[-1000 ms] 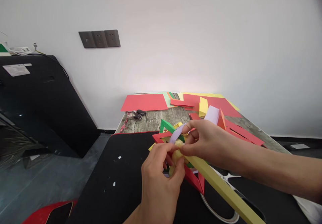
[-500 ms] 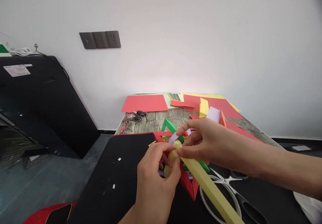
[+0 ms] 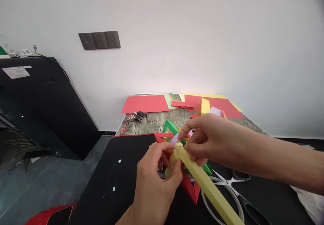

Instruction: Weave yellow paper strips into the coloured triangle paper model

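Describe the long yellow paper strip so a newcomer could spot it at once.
Find the black surface, then the left hand and right hand above it. The strip slants from between them to the picture's bottom edge, beside the scissors. Unlike the folded red paper nearby, it is long, straight and pale yellow.

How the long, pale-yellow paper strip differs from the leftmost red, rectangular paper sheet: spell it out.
The pale-yellow strip is narrow; the red sheet is broad. The left hand holds the strip; the sheet is untouched. The strip appears bent near that hand, while the sheet lies flat. Both look like paper.
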Tool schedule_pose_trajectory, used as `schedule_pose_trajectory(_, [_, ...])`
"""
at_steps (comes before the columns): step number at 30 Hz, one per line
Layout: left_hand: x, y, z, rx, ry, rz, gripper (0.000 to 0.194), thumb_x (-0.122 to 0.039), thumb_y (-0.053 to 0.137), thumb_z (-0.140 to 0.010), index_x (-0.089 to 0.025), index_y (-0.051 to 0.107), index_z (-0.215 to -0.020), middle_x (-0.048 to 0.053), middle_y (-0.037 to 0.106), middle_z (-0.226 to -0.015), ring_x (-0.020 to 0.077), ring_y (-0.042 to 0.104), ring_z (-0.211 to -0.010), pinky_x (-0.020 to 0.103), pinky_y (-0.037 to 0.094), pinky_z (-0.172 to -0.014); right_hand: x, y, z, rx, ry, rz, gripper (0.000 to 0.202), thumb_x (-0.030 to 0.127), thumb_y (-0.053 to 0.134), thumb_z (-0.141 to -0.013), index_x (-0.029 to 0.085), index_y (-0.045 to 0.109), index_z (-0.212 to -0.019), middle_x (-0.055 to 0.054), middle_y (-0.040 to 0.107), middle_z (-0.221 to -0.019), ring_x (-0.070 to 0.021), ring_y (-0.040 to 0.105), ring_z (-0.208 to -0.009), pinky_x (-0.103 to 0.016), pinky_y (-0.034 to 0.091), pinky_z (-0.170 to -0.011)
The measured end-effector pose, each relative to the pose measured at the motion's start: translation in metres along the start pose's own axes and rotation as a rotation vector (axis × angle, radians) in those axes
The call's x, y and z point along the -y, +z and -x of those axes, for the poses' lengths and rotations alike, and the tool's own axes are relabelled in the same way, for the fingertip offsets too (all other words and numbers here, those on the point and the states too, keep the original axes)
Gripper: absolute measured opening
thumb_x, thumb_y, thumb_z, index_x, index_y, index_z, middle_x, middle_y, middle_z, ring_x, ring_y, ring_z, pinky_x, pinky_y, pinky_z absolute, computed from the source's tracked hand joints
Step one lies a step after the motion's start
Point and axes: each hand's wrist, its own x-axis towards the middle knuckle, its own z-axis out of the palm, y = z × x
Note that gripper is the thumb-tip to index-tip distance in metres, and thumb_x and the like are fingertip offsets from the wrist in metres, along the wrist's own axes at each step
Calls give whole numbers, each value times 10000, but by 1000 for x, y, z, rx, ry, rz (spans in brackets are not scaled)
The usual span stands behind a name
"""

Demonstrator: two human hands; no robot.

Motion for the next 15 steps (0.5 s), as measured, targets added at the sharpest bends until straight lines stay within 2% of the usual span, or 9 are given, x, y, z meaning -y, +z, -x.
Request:
schedule_pose_trajectory(3, [2,1,1,6,-8,4,140,-150,593,-782,-198,631,-907,16,644,-780,137,582,-644,262,498,-587,1,0,0,-16,0,34,221,53,577,-681,222,607,-819,27,670,-518,-168,649,-501,-264,480,-484])
schedule_pose_trajectory(7, [3,1,1,15,-8,-11,139,-153,584,-791,-202,638,-909,13,637,-767,141,588,-655,261,493,-584,-4,3,1,-60,-95,48,155,105,595,-708,223,637,-798,21,644,-527,-138,598,-459,-238,416,-423])
schedule_pose_trajectory(10, [2,1,0,9,4,-23,132,-155,585,-795,-202,643,-904,9,641,-766,137,588,-653,260,484,-584,-6,5,3,-142,-167,163,178,96,575,-697,236,643,-784,30,598,-510,-122,538,-447,-233,357,-411])
schedule_pose_trajectory(13, [1,1,-2,-2,19,-42,153,-147,582,-788,-202,640,-919,6,646,-771,133,583,-644,253,464,-561,-3,5,4,-231,-282,411,190,44,592,-611,234,599,-631,42,501,-451,-101,416,-406,-238,241,-375])
schedule_pose_trajectory(15, [1,0,-2,-8,24,-49,161,-140,580,-780,-202,636,-917,-2,637,-754,128,574,-628,246,451,-543,0,6,4,-210,-340,536,257,12,637,-510,219,489,-474,45,446,-419,-85,343,-386,-251,194,-366])
